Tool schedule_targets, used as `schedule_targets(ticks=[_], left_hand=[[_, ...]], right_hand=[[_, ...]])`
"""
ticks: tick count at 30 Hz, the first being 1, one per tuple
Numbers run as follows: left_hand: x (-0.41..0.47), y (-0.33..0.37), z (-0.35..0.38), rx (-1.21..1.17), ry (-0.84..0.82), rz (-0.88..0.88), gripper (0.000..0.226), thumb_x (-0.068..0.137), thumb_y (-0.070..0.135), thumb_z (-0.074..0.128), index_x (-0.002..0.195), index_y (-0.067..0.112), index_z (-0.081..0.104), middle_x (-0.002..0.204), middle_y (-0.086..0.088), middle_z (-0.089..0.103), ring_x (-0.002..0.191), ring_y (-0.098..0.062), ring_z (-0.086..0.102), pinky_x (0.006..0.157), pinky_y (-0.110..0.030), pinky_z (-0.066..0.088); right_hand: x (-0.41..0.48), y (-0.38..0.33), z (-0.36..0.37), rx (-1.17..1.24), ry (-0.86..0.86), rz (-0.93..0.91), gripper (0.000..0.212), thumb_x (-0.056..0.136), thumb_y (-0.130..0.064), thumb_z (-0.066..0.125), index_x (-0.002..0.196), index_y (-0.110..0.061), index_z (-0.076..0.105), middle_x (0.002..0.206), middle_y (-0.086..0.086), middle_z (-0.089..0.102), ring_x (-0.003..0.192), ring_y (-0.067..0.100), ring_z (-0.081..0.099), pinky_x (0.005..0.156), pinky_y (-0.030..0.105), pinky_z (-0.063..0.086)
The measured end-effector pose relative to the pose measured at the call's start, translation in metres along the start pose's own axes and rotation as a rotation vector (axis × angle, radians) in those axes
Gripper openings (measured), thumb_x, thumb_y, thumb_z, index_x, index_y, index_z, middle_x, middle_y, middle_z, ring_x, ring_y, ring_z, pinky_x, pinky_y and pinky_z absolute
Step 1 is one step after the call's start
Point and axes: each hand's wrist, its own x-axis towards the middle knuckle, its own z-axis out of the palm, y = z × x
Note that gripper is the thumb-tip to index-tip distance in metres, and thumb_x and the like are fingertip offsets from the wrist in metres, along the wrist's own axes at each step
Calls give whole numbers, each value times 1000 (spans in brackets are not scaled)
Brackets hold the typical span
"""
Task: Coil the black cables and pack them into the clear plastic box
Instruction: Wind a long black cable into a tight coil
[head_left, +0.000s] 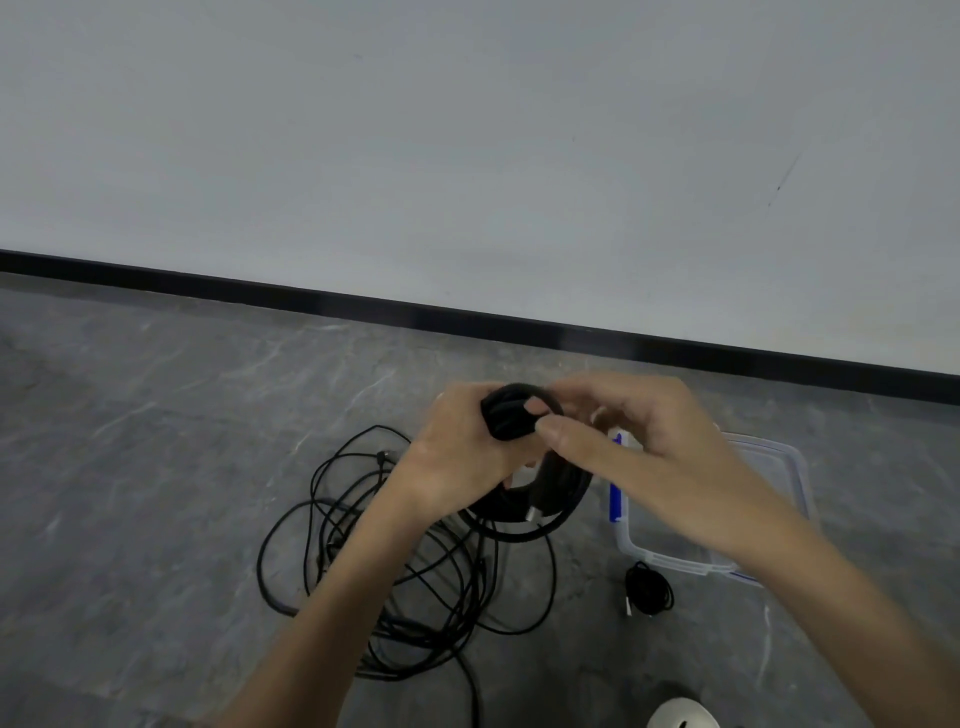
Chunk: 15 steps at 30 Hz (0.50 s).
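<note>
Coil in hand, held above the floor (156, 415). The left hand (457, 447) was clenched round the top of the coiled black cable (563, 491), fingers wrapped over the bundled turns. The right hand (639, 441) pinched the same bundle just beside it with thumb and fingertip, its other fingers loosely bent. The lower arc of the coil hung below both hands, a pale connector end showing inside it.

Step judged: binding the finished coil before packing. To do it well, the left grip should have kept every turn stacked and flat while the right drew the free end snugly across the bundle — tight enough to hold, not so tight as to kink the cable at the plug.

The clear plastic box (789, 452) sat on the floor just right of the coil, partly under the right forearm. It was open-topped and rounded at the corners, with a blue latch (615, 499) on its near-left side. A small coiled black cable (648, 590) lay just outside the box's front wall, not yet in.

Materials:
- The coil in hand was thick, matte and rubbery.
- The loose tangle of thin black cables (395, 571) sprawled in springy, overlapping loops under the left forearm — likely to snag when pulled.
- The floor was grey stone-patterned and smooth, with a black baseboard (311, 299) under a plain pale wall.
- A white rounded object (683, 716) showed at the bottom edge and could not be identified.
</note>
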Motion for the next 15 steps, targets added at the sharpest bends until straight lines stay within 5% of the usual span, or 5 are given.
schedule_targets(ticks=[4, 9, 12, 15], left_hand=[[0, 1, -3, 45, -54, -27, 8, 80, 27, 77, 84, 26, 69, 63, 12, 68, 54, -2, 62, 51, -13, 44], [-5, 13, 1, 35, -256, -17, 16, 77, 19, 80, 72, 22, 66, 57, 10, 64, 50, 0, 59, 51, -12, 42], [-7, 18, 1, -61, -294, -1, 16, 77, 14, 80, 74, 18, 64, 57, 9, 63, 48, -1, 56, 51, -16, 44], [-8, 18, -2, -158, -257, 45, 19, 75, 17, 78, 88, 13, 66, 55, 6, 62, 46, -8, 53, 53, -20, 45]], right_hand=[[-2, 4, -6, 36, 92, 3, 16, 93, -30, 54, 98, -32, 69, 70, -11, 68, 67, 13, 65, 69, 30, 54], [9, 34, -17, -274, 331, -113, 21, 91, -18, 56, 95, -36, 65, 86, -20, 62, 89, 10, 55, 81, 17, 41], [14, 42, -19, -272, 316, -16, 22, 90, -14, 63, 96, -34, 67, 92, -13, 54, 87, 1, 49, 77, 7, 35], [17, 41, -13, -172, 207, 41, 21, 89, -9, 64, 96, -26, 74, 87, -8, 70, 82, 0, 64, 76, 16, 46]])
